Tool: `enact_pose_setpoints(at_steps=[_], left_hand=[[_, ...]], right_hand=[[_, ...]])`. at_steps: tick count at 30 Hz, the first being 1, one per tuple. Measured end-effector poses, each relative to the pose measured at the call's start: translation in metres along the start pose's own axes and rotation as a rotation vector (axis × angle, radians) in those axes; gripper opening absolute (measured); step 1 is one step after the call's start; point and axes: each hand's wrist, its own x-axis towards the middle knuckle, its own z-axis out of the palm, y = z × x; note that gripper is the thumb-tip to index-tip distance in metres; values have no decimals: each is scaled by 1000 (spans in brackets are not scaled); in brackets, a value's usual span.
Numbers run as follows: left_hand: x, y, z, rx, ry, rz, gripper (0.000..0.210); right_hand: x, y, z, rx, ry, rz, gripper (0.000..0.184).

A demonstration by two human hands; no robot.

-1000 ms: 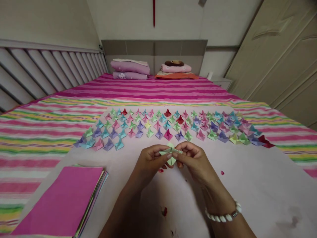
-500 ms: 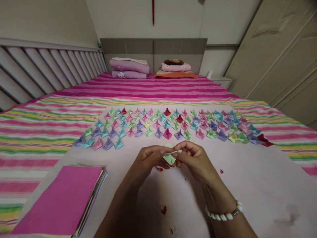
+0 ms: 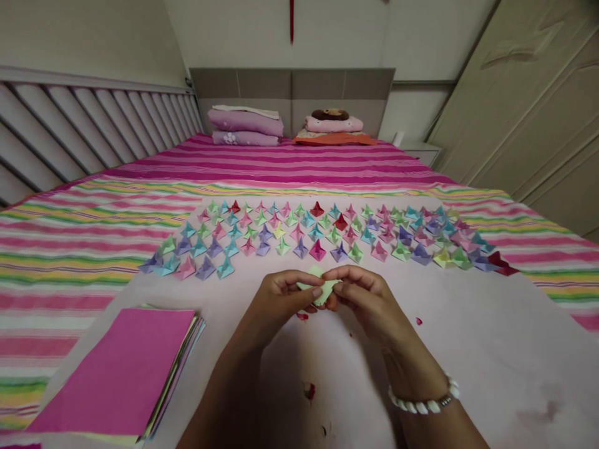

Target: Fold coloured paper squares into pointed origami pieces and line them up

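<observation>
Between both hands, above the white board (image 3: 468, 349), is a small pale green folded paper (image 3: 326, 292). My left hand (image 3: 290, 299) pinches its left side, thumb lying across the front. On the right edge, my right hand (image 3: 362, 296) grips with thumb and fingertips; a white beaded bracelet circles that wrist. Parts of the paper and some fingertips are hidden behind the hands. Beyond them stand rows of small folded paper boats (image 3: 318, 251) in pink, blue, green, purple, yellow and red.
A stack of coloured paper (image 3: 116, 368), magenta on top, lies at the left front. Small red scraps (image 3: 309, 391) dot the board. Under it spreads a striped bedsheet (image 3: 42, 299). Folded bedding (image 3: 246, 128) sits by the headboard, and a rail (image 3: 93, 118) runs along the left.
The fingers have shifted on the green paper, the left thumb moving right across its front. Its folds now look flatter and more spread. The view has moved slightly.
</observation>
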Motion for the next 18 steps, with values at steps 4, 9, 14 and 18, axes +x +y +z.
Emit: enact_pose_setpoints(at_steps=[4,9,14,18], left_hand=[[0,0,3,27,-10,-8,31],[0,0,8,-4,-32,39,59],[-1,0,7,111,-49,88,64],[-3,0,8,155,-41,93,65]], right_hand=[[1,1,0,-18,15,-3,16],[5,4,1,-28,87,-54,45],[4,3,1,-26,124,-77,50],[4,2,1,-10,99,-54,55]])
